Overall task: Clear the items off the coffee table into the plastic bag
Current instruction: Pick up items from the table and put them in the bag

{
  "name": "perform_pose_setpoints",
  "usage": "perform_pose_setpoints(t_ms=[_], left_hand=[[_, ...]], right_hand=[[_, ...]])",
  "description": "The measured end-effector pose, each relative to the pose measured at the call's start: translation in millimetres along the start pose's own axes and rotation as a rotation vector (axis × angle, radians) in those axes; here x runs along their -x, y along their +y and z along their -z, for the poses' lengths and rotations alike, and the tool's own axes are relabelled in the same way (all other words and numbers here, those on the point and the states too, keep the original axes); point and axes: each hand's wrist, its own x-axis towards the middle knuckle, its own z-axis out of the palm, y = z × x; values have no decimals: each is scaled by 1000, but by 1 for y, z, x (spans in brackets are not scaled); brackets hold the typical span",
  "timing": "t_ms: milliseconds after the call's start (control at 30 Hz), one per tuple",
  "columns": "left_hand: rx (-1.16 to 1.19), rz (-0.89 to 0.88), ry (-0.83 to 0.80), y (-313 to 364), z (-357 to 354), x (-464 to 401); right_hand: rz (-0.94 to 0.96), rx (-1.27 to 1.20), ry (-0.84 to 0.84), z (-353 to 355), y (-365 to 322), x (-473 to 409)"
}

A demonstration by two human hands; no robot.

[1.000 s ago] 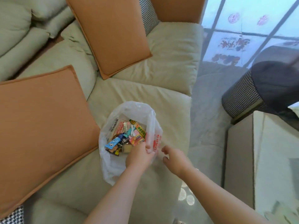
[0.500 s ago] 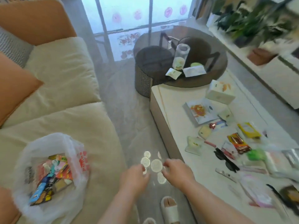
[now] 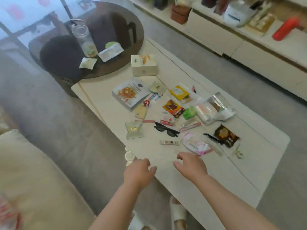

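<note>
Both our hands, left (image 3: 138, 170) and right (image 3: 191, 165), hover released over the table (image 3: 240, 176); the bag (image 3: 8, 214) sits well apart on the sofa. Grabbing several slick packets (image 3: 196, 145) at once, we risk dropping some.

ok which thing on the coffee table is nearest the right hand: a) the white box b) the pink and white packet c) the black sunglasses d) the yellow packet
b: the pink and white packet lies just past the fingertips of the right hand, while the sunglasses lie farther up the coffee table and the yellow packet and white box farther still.
</note>
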Motion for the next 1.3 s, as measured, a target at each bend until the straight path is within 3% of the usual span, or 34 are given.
perform_pose_setpoints(t_ms=[367,700,1067,1300], left_hand=[[-162,-89,-95,150,-62,-47],[-291,-223,-126,230,-94,-105],[-427,-394,-30,285,-152,-213],[-417,-362,73,290,-175,-248]], right_hand=[[-194,-78,-67,26,160,-18],[-383,-128,-93,28,273,-49],[-419,-44,-46,-18,329,-98],[-405,16,28,-42,334,-114]])
